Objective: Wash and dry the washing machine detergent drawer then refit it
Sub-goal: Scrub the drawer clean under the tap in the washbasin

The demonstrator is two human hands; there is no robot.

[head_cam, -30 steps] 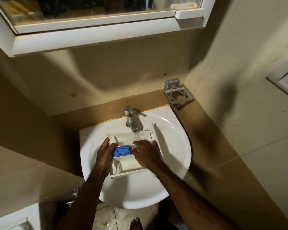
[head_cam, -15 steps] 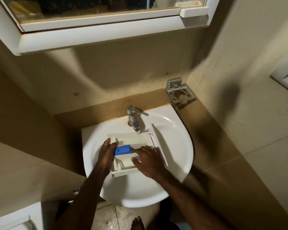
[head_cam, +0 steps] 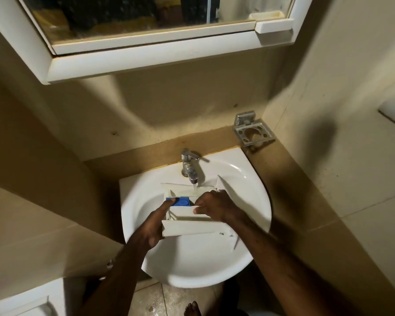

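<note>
While water runs from the tap (head_cam: 190,166) onto its far end, the detergent drawer (head_cam: 192,228) sits tilted inside the white basin (head_cam: 192,270), its front panel nearest the person. The left hand (head_cam: 153,226) grips the drawer's left side, thumb stretched up onto the blue insert (head_cam: 181,201) and fingers curled beneath the near corner. The right hand (head_cam: 214,207) curls over the inner divider, fingertips pinching its edge. Being thin moulded plastic, the drawer is probably light and stiff, but wet and perhaps soapy, so likely slippery; its thin partitions and the clipped-in blue piece look like the parts most apt to crack or pop loose. Holding by the outer side walls or the front panel seems safer than by the dividers. Room is tight: the drawer spans most of the bowl, the spout hangs close above its far end, and a wall stands hard by on the right with a metal holder (head_cam: 252,131) mounted there, so turning it needs care.
</note>
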